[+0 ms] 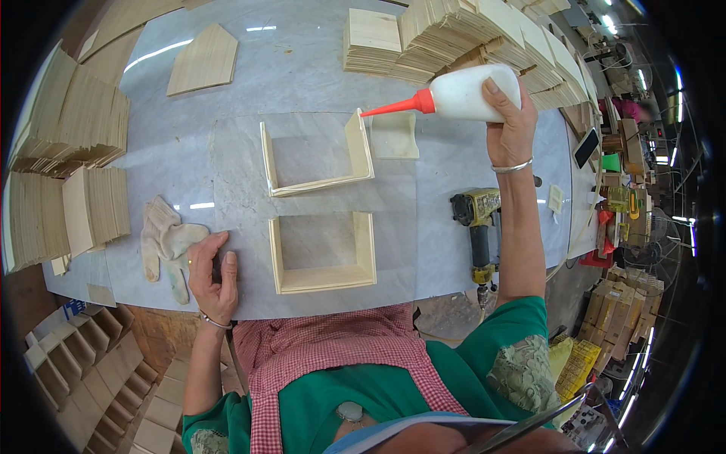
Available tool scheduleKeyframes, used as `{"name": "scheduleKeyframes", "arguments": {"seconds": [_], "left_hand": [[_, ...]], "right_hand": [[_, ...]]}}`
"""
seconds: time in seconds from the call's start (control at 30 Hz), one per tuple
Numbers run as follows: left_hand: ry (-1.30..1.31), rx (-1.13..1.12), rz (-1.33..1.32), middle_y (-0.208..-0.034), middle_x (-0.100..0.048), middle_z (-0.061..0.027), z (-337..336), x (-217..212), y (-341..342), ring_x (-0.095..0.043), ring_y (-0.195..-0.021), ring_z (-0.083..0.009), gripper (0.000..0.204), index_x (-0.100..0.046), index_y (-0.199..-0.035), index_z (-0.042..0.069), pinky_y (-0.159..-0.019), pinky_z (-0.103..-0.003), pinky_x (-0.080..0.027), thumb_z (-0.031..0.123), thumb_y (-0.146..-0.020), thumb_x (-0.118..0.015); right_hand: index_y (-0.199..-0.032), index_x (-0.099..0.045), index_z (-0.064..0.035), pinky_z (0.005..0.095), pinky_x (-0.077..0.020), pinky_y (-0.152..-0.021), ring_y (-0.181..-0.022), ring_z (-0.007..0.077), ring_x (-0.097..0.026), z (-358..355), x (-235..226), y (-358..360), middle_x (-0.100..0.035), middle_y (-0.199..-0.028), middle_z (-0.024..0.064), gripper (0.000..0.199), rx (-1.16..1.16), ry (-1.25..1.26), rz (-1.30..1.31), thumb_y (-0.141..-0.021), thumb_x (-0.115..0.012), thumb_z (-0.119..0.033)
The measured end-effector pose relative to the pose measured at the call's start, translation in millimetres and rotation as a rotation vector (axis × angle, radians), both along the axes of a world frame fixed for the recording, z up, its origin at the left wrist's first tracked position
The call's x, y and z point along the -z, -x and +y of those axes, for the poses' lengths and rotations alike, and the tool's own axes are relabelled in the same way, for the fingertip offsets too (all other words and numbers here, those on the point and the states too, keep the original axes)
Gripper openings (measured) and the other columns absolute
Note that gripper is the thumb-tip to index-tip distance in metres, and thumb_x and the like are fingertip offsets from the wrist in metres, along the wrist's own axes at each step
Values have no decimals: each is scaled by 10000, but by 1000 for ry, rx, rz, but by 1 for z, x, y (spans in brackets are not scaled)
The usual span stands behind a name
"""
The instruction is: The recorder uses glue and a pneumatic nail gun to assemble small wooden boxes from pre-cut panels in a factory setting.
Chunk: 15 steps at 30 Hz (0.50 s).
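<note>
My right hand (512, 121) grips a white glue bottle (463, 92) tipped on its side. Its red nozzle points left, and the tip meets the top end of the right wall of a three-sided wooden frame (321, 182). Nearer to me lies a second three-sided wooden frame (325, 278), its open side facing away. My left hand (214, 280) rests at the table's near edge with fingers curled apart and nothing in them, beside a white work glove (168, 236). A small pale wooden piece with a curved edge (395, 136) lies right of the far frame.
A yellow and black nail gun (478, 216) lies on the table (446, 174) near my right forearm. Stacks of wooden panels stand at the left (76, 113) and far right (461, 38). A pointed panel (204, 60) lies at the back left. A phone (586, 147) sits at the right edge.
</note>
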<state>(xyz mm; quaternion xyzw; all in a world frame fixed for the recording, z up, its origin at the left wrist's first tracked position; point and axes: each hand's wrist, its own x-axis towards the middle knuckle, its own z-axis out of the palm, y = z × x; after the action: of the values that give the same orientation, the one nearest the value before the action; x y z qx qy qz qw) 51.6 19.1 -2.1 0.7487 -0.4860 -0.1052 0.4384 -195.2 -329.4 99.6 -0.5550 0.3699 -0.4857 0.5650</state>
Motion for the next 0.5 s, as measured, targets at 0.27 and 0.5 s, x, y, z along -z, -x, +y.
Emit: {"name": "scheduleKeyframes", "arguments": {"seconds": [0.27, 0.5], "left_hand": [[22, 3, 26, -1021, -603, -148, -1, 2, 0, -537, -931, -275, 232, -606, -1073, -7, -846, -343, -420, 52, -849, -594], [22, 36, 24, -1049, -592, -153, 2, 0, 0, -525, -949, -283, 313, -589, -1105, -11, -851, -346, -416, 83, -808, -628]], "right_hand": [[-1084, -561, 6, 268, -474, -801, -877, 142, -589, 21, -2, 17, -617, -972, 59, 389, -38, 2, 8, -759, -758, -81], [-1103, -550, 17, 275, -468, -824, -904, 148, -584, 41, 1, 33, -608, -988, 70, 392, -25, -45, -2, -775, -731, -98]]}}
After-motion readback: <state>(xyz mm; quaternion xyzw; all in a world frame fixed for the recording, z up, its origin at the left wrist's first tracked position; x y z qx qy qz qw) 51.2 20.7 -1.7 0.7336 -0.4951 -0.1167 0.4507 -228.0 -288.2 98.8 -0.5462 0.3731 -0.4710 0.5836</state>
